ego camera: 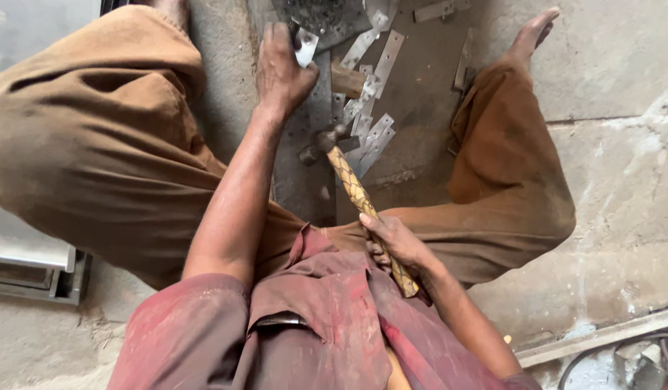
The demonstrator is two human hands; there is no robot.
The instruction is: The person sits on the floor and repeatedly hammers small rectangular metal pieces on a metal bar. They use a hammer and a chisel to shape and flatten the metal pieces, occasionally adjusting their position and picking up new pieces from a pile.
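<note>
Seated on floor: left hand pinches metal strip; right hand grips hammer. Best strike squarely, fingers clear.

Hammer: dull dark metal head, handle with a woven yellowish wrap. Strips: thin bright sheet metal, matt sheen. Block: rough wood. Floor: rough grey concrete, dusty. Trousers: brown cloth.
</note>
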